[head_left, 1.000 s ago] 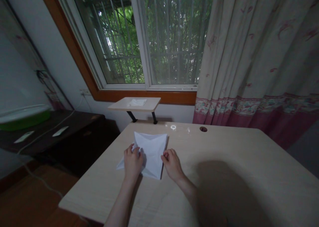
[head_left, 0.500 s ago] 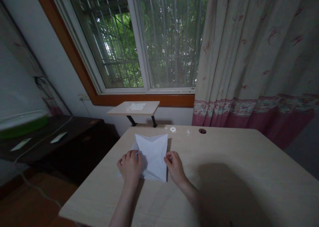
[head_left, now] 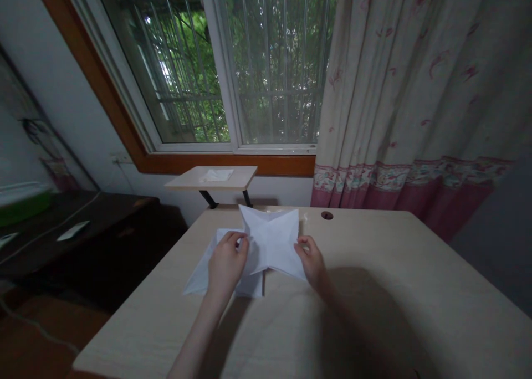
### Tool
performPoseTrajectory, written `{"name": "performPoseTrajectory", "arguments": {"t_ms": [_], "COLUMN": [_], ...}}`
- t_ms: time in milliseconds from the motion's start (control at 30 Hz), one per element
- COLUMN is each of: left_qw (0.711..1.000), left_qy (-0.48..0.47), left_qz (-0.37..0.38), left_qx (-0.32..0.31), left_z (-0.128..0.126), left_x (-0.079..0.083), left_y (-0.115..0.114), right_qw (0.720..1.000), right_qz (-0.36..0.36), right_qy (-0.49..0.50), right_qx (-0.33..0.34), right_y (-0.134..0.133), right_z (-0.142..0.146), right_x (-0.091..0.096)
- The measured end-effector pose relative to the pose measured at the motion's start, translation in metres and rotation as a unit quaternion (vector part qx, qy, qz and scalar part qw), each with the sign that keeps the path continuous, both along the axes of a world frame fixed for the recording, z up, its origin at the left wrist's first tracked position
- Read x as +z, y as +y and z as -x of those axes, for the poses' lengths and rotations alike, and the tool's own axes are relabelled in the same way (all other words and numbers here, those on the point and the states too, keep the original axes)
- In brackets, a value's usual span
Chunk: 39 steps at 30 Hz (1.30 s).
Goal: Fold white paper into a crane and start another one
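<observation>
A creased white sheet of paper (head_left: 272,240) is held just above a pale wooden desk (head_left: 374,307), its far corners pointing up. My left hand (head_left: 226,262) pinches its left edge. My right hand (head_left: 311,260) pinches its right edge. Under it lies another white sheet (head_left: 203,273), flat on the desk, partly covered by my left hand.
A small pale shelf (head_left: 211,178) on black brackets stands beyond the desk, a white paper on it. A cable hole (head_left: 327,215) sits near the desk's far edge. A dark cabinet (head_left: 83,240) is at left, a patterned curtain (head_left: 415,91) at right.
Both hands have lifted the creased sheet off the desk and carried it a little away and to the right, uncovering the flat sheet below. The view has shifted to the right.
</observation>
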State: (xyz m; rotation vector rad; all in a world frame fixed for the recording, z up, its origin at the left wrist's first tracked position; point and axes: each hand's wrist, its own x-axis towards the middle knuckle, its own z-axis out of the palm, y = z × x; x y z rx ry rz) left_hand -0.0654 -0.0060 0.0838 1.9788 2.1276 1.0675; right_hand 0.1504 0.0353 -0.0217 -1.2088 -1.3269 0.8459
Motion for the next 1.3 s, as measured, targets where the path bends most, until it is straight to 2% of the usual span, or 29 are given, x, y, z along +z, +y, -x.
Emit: {"name": "performPoseTrajectory", "arguments": {"t_ms": [133,267,367,500,667,800,900,1033,1133,1300], "left_qw": [0.996,0.984,0.977,0.969,0.963,0.97,0.969,0.948,0.935,0.939], "left_qy": [-0.059,-0.111,-0.131,-0.142,-0.111,-0.05,0.023,0.084,0.12,0.148], "left_qz": [-0.002,-0.02,-0.019,0.002,0.029,-0.02,-0.057,-0.041,-0.019,-0.002], "left_qx": [-0.067,-0.136,-0.17,-0.202,-0.243,-0.239,-0.241,-0.306,-0.333,-0.311], "left_z": [-0.022,-0.048,-0.068,-0.085,-0.092,-0.09,-0.086,-0.084,-0.084,-0.083], "left_x": [-0.01,-0.036,-0.058,-0.079,-0.095,-0.104,-0.105,-0.107,-0.113,-0.117], "left_y": [0.008,0.014,0.016,0.011,0.003,0.002,0.002,0.003,0.004,0.004], "right_qw": [0.999,0.998,0.999,0.995,0.963,0.933,0.898,0.855,0.848,0.845], "right_qz": [-0.004,-0.012,-0.019,0.016,-0.027,-0.073,-0.118,-0.167,-0.163,-0.149], "right_qy": [0.027,0.055,0.04,-0.096,-0.27,-0.352,-0.424,-0.491,-0.504,-0.511], "right_qx": [-0.03,-0.043,-0.017,-0.006,0.009,0.018,0.006,0.006,0.02,0.048], "right_y": [-0.002,-0.006,-0.015,-0.025,-0.026,-0.026,-0.029,-0.034,-0.035,-0.031], "right_z": [-0.032,-0.062,-0.086,-0.121,-0.155,-0.167,-0.17,-0.174,-0.174,-0.174], "right_x": [0.004,0.002,-0.001,-0.011,-0.033,-0.041,-0.04,-0.038,-0.037,-0.035]}}
